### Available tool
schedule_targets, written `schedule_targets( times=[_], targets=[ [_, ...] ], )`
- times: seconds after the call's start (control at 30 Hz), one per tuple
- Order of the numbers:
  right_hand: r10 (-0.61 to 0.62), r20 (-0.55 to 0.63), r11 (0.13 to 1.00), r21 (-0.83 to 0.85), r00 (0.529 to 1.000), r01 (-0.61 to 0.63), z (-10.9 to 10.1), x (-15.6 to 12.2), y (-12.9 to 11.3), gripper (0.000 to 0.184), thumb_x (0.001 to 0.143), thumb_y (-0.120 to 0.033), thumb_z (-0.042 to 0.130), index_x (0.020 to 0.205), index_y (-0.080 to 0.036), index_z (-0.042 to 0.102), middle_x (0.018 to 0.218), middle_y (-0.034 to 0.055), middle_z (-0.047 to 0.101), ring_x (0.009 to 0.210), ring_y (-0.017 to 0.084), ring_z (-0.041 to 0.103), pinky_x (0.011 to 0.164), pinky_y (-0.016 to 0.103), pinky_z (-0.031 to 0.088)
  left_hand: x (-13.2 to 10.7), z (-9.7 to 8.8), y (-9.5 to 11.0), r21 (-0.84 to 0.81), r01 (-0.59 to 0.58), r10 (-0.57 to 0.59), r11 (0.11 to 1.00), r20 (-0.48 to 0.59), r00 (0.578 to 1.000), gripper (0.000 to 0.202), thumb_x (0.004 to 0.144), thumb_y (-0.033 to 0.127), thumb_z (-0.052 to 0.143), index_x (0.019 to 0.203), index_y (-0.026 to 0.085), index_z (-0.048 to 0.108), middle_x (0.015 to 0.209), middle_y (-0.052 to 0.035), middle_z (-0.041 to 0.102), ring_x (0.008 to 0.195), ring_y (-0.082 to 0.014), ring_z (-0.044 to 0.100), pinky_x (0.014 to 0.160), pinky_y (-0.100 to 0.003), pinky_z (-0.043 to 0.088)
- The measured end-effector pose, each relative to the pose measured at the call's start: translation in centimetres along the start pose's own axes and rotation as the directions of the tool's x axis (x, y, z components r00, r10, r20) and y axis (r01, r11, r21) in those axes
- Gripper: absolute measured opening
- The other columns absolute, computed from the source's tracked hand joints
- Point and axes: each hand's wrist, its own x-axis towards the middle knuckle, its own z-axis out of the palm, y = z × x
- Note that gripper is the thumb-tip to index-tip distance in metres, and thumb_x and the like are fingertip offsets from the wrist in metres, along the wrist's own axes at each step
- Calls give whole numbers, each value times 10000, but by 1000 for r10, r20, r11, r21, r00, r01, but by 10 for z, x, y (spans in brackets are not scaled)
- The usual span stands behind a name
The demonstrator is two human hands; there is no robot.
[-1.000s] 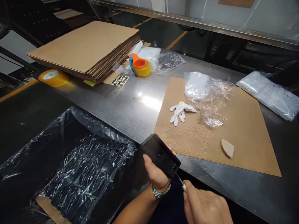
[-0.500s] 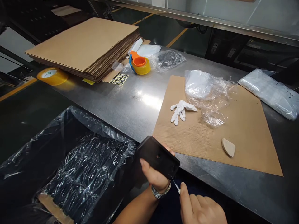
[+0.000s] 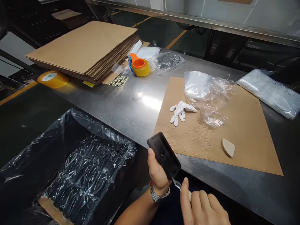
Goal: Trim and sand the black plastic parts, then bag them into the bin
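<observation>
A black rectangular plastic part [image 3: 161, 151] is gripped in my left hand [image 3: 157, 175], tilted, with its hollow face toward me and a small hole near its middle. My right hand [image 3: 202, 206] is closed around the light handle of a small knife [image 3: 177, 184]. The blade's tip meets the lower corner of the black part. On my left wrist sits a metal watch [image 3: 159, 195]. The fingers of my left hand behind the part are mostly hidden.
A cardboard sheet [image 3: 253, 134] on the steel table [image 3: 122, 109] bears a white glove [image 3: 180, 112], clear plastic bags [image 3: 199, 86] and a beige wedge-shaped piece [image 3: 228, 147]. Stacked cardboard [image 3: 84, 47] and a tape roll [image 3: 142, 68] lie farther back. A plastic-lined box [image 3: 93, 168] stands at left.
My left hand has turned the black part, so its hollow face shows more and it looks narrower. The knife stays at its lower corner, with more of the blade visible.
</observation>
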Motion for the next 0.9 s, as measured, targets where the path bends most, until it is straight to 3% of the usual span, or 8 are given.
schedule_targets(
  times=[0.27,0.4,0.53,0.6,0.67,0.9],
  targets=[
    [-64,-52,998,23,997,65,5,6,26,337,855,-26,324,966,-64,640,424,-20,441,366,97,398,416,283,234,2,0,1,9,93,-93,996,-6,996,522,776,590,437,706,118,646,584,-47,628,486,-139,563,442,-228,454],
    [-11,-52,977,212,999,22,7,8,30,291,876,-67,319,898,-65,609,419,-34,470,333,101,432,400,274,247,3,2,5,-43,212,-212,976,11,977,516,812,550,403,695,108,642,564,-51,614,465,-131,550,433,-219,444],
    [36,175,841,526,984,-124,5,6,34,238,913,-139,313,795,-148,519,451,-59,484,326,85,435,363,256,240,5,1,8,-58,334,-326,941,113,939,505,851,496,369,653,109,624,567,-52,602,456,-124,538,434,-221,445],
    [57,289,758,610,956,-230,5,3,36,220,918,-162,325,749,-185,464,465,-69,469,335,80,421,367,245,251,7,0,9,-47,385,-375,922,146,915,495,866,478,355,682,111,630,579,-54,607,463,-126,542,439,-224,450],
    [80,321,719,637,944,-278,6,-1,36,195,916,-164,338,759,-196,450,481,-72,462,352,81,423,382,237,269,8,-1,9,-39,412,-401,911,155,903,484,878,462,341,735,111,642,588,-56,615,474,-132,553,450,-230,460],
    [109,96,823,549,989,-144,12,-5,29,190,895,-116,338,960,-133,516,513,-39,523,377,102,489,396,231,318,9,-1,8,-6,515,-509,857,137,850,536,876,492,306,730,99,639,578,-77,622,449,-147,560,434,-240,456]
  ],
)
